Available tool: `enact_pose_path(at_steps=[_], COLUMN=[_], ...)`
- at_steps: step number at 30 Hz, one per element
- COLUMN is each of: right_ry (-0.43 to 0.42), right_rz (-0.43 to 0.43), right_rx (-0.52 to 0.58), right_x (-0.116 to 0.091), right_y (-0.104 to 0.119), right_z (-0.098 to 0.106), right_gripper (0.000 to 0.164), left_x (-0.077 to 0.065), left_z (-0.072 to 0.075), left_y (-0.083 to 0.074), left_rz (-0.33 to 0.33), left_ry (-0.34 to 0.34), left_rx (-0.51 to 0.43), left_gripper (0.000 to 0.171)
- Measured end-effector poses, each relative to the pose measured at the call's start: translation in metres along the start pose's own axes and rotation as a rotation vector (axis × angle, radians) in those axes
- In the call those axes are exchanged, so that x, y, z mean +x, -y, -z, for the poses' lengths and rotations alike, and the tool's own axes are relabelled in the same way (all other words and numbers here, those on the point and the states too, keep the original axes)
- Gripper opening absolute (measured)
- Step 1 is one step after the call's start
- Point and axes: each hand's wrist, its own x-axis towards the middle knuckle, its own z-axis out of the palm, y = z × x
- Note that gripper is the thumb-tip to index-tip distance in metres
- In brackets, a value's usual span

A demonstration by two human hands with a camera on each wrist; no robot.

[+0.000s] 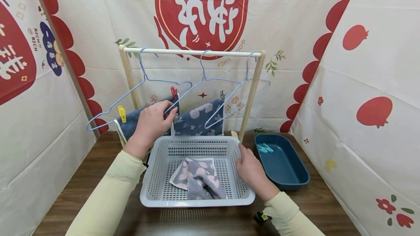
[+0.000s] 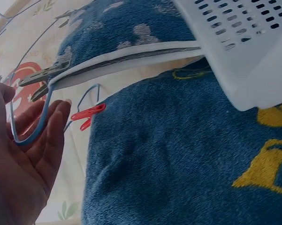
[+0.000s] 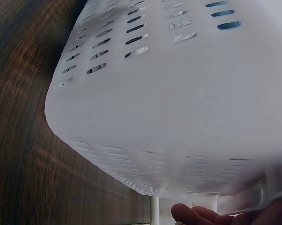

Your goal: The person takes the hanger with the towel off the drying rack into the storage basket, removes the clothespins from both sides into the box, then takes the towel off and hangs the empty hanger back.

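Observation:
My left hand (image 1: 152,121) is at the left end of the middle blue clothes hanger (image 1: 203,79), its fingers loosely curled round the wire. A grey clothespin (image 2: 44,77) clips the corner of a dark blue patterned towel (image 1: 200,119) close to those fingers. On the left hanger (image 1: 115,103), a red clothespin (image 1: 174,93) and a yellow clothespin (image 1: 122,114) hold another blue towel (image 2: 145,136). My right hand (image 1: 252,168) grips the right rim of a pale grey perforated basket (image 1: 197,203). Inside it lies crumpled grey-and-pink cloth (image 1: 200,174).
A wooden rack with a white rod (image 1: 193,52) carries the hangers; the right hanger (image 1: 259,79) bears no towel. To the basket's right, a dark blue tub (image 1: 285,159) holds light blue clothespins (image 1: 265,148). Printed cloth walls (image 1: 354,94) surround the wooden table (image 1: 78,188).

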Motion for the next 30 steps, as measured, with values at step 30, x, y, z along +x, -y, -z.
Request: enact_pose_path(at_steps=[30], right_ry=[-0.004], right_rz=[0.001], right_rx=[0.0], right_x=[0.001], right_y=[-0.002], right_z=[-0.002], right_gripper=[0.066], left_x=[0.0], left_z=[-0.012], left_y=[0.003], left_rz=[-0.061], left_ry=[-0.106], left_rx=[-0.03], left_gripper=[0.033])
